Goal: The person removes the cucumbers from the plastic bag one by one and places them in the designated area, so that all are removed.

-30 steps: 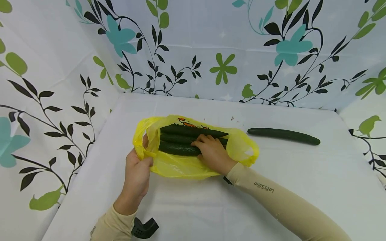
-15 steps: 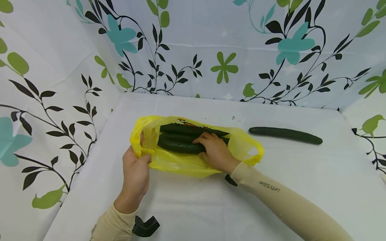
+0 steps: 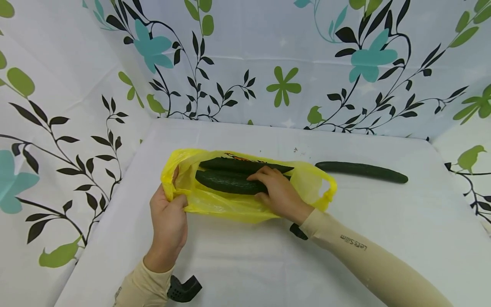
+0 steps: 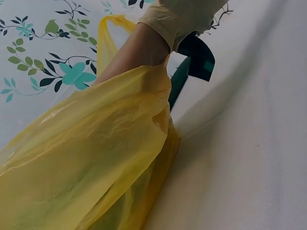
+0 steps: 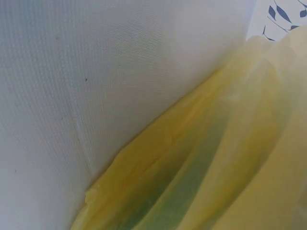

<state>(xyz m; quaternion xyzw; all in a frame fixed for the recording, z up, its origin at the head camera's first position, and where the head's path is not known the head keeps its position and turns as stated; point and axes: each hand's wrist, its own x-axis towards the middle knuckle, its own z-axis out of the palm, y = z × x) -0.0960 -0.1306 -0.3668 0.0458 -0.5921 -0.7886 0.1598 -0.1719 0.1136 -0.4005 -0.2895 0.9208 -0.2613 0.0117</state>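
Yellow bag (image 3: 226,205) spread wide, left hand (image 3: 169,222) pinching its edge (image 3: 167,171), right hand (image 3: 283,194) gripping cucumber (image 3: 224,183) inside, white tabletop (image 3: 239,260) around

My white cloth-covered table (image 3: 245,264) carries a long dark-green cucumber (image 3: 361,171) toward its far right corner and, nearer the left edge, a thin yellow plastic bag (image 3: 226,207).

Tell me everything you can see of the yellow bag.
The yellow bag looks like thin, crinkled, translucent plastic, with a loop handle at right and orange and black print near the far rim. Its mouth gapes upward over the white table, cucumbers inside. The left hand grips its left end; the right hand reaches in.
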